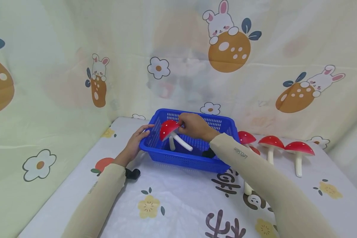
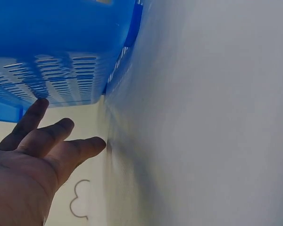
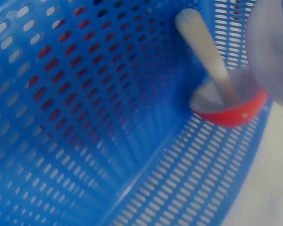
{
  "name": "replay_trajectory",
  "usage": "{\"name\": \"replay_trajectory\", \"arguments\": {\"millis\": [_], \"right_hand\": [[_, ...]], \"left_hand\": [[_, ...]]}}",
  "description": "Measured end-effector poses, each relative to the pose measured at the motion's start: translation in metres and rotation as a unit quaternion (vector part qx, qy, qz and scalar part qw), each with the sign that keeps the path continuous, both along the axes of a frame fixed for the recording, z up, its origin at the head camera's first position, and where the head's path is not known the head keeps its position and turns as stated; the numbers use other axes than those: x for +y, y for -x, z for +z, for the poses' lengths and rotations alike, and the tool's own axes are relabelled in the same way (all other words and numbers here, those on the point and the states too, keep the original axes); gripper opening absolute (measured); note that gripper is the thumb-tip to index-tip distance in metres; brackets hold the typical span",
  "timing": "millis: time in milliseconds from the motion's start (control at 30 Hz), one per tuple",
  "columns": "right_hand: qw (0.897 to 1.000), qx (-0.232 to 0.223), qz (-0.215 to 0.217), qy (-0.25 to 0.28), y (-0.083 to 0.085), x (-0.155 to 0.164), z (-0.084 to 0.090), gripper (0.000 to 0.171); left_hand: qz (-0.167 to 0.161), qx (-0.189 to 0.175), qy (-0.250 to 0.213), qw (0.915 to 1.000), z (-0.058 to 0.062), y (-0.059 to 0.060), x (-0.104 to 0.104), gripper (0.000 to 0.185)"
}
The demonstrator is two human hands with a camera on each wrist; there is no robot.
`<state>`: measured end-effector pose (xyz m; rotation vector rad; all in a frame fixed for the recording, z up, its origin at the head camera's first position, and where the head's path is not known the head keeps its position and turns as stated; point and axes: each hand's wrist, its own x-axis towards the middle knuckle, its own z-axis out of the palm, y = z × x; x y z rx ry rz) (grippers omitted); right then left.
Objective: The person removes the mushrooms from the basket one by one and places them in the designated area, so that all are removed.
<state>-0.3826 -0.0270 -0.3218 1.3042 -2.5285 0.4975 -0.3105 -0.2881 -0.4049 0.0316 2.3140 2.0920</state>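
Note:
A blue perforated plastic basket (image 1: pixel 178 157) stands on the table. Over its left part, my right hand (image 1: pixel 194 126) pinches the edge of a toy mushroom's red, white-spotted cap (image 1: pixel 168 128); its white stem slants down to the right. Beneath it another mushroom's stem (image 1: pixel 172 144) shows in the basket. In the right wrist view, a mushroom with a red cap (image 3: pixel 233 115) lies against the basket wall, stem upward. My left hand (image 1: pixel 136 140) is at the basket's left rim with fingers extended. The left wrist view has that hand (image 2: pixel 35 160) beside the perforated wall.
Right of the basket, several more red-capped mushrooms (image 1: pixel 299 148) rest on the table, some partly behind my right sleeve (image 1: pixel 256 172). A patterned white cloth (image 1: pixel 178 201) covers the table. Printed curtains (image 1: pixel 184 43) hang behind and at the left.

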Motion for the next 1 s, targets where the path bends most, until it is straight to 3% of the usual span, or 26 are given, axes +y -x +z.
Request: {"name": "replay_trajectory", "arguments": {"millis": [167, 433, 700, 1000], "right_hand": [[0.997, 0.044, -0.014, 0.069, -0.004, 0.023, 0.012, 0.011], [0.975, 0.121, -0.056, 0.176, -0.017, 0.069, 0.03, 0.025], [0.957, 0.169, -0.103, 0.211, -0.044, 0.122, 0.044, 0.028], [0.941, 0.232, -0.159, 0.19, -0.071, 0.206, 0.036, 0.027]], "left_hand": [[-0.007, -0.002, -0.005, 1.0, 0.002, -0.002, 0.003, 0.044], [-0.01, 0.004, -0.006, 0.9999, 0.001, -0.002, 0.001, 0.043], [-0.003, 0.001, 0.007, 1.0, 0.004, -0.004, -0.002, 0.043], [-0.01, -0.003, 0.009, 0.9999, 0.008, -0.007, 0.003, 0.045]]}}
